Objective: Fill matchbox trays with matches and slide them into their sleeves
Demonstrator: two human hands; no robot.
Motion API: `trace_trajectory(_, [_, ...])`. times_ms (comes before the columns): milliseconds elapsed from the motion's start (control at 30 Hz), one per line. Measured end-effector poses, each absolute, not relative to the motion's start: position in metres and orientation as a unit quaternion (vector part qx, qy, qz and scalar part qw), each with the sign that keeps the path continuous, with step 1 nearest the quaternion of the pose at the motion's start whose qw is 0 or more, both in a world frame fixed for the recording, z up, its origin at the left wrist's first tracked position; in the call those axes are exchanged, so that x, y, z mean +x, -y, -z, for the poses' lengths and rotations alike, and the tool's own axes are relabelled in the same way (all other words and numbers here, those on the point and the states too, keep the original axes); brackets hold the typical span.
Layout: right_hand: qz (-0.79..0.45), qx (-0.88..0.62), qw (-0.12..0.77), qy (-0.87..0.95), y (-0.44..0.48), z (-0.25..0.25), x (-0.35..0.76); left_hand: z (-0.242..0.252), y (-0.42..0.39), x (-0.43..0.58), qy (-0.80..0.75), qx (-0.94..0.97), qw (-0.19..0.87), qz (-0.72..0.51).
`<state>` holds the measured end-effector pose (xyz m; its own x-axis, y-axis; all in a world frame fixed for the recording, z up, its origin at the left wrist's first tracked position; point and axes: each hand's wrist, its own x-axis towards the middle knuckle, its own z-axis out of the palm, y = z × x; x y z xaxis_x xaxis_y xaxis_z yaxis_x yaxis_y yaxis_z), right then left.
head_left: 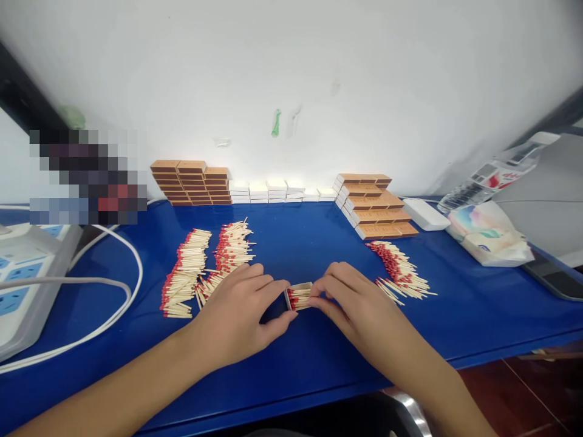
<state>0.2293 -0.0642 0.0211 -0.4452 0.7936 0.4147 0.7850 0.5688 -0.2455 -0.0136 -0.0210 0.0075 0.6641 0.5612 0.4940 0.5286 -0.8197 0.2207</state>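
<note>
A small matchbox tray (299, 285) filled with red-tipped matches (298, 299) lies at the table's middle, its match heads toward the left. My left hand (241, 303) grips the tray's left end between thumb and index finger. My right hand (353, 297) has its fingers closed in a pinch over the matches at the tray's right end, covering that end. Beyond my left hand are two long piles of loose matches, a left pile (184, 273) and a nearer-middle pile (232, 243). Another match pile (401, 270) lies beyond my right hand.
Along the wall stand stacked brown matchboxes (195, 185), low stacks of white trays (276, 191) and stepped matchboxes (373, 206). A white box (426, 214), tissue pack (489, 233), plastic bottle (496, 176) and phone (555, 273) sit right. A power strip (50, 285) with white cables (132, 255) occupies the left.
</note>
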Motion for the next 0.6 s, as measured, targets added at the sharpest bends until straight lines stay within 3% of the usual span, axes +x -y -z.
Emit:
trace_trajectory(367, [-0.058,-0.534,0.278,0.796,0.071,-0.015,0.260,-0.008,0.022,-0.015,-0.301,0.914,0.027,-0.272])
trace_trajectory(600, [-0.030,-0.625,0.248,0.739,0.083,-0.016,0.313,-0.006,0.022,-0.016,-0.300,0.913,0.021,-0.274])
